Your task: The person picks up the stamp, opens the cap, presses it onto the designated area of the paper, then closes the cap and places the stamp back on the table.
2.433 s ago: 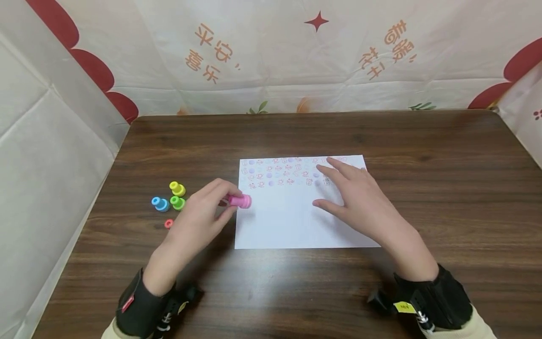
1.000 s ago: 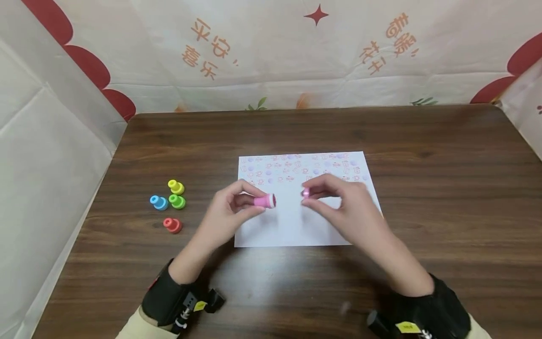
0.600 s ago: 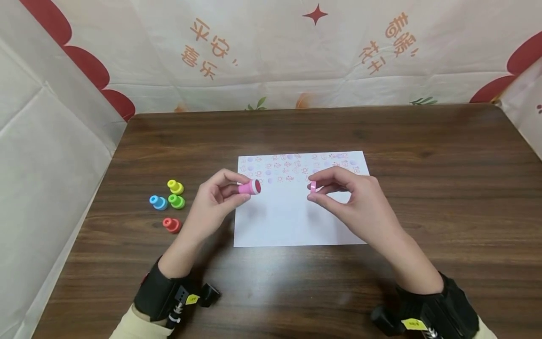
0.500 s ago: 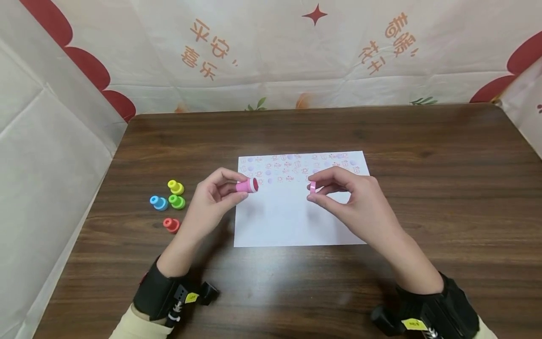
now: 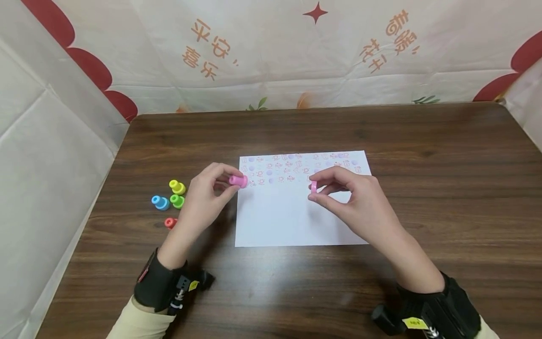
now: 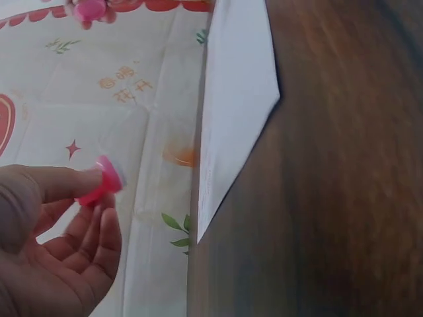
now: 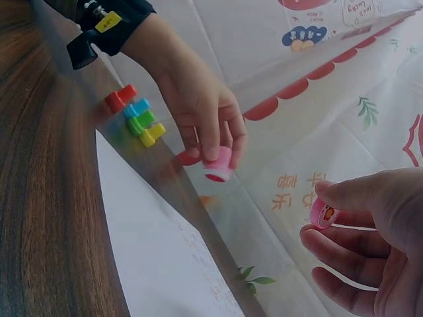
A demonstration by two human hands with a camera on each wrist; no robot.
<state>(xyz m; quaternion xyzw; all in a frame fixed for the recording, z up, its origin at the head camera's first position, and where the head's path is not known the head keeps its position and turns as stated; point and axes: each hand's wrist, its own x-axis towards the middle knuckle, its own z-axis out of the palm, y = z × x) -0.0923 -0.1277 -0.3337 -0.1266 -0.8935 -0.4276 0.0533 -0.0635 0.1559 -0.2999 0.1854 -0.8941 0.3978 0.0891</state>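
Observation:
My left hand (image 5: 209, 190) pinches a pink stamp (image 5: 239, 181) between thumb and fingers, above the upper left part of a white sheet of paper (image 5: 275, 221). In the right wrist view the stamp's red stamping face (image 7: 216, 177) is uncovered inside a white rim. Over the right half of the sheet, my right hand (image 5: 351, 193) pinches the small round pink cap (image 5: 314, 187); a flower picture shows on the cap's end in the right wrist view. Rows of small red and purple prints run along the sheet's far part.
Left of the paper stand a yellow stamp (image 5: 177, 187), a blue stamp (image 5: 160, 203), a green stamp (image 5: 177, 201) and a red stamp (image 5: 170, 222), the last partly behind my left wrist. The dark wooden table (image 5: 296, 292) ends at a patterned white cloth (image 5: 271, 56).
The cap came off the stamp and into my right hand. My left hand then moved left and slightly away with the stamp, turning its stamping face away from the head camera. The right hand stays nearly still lately.

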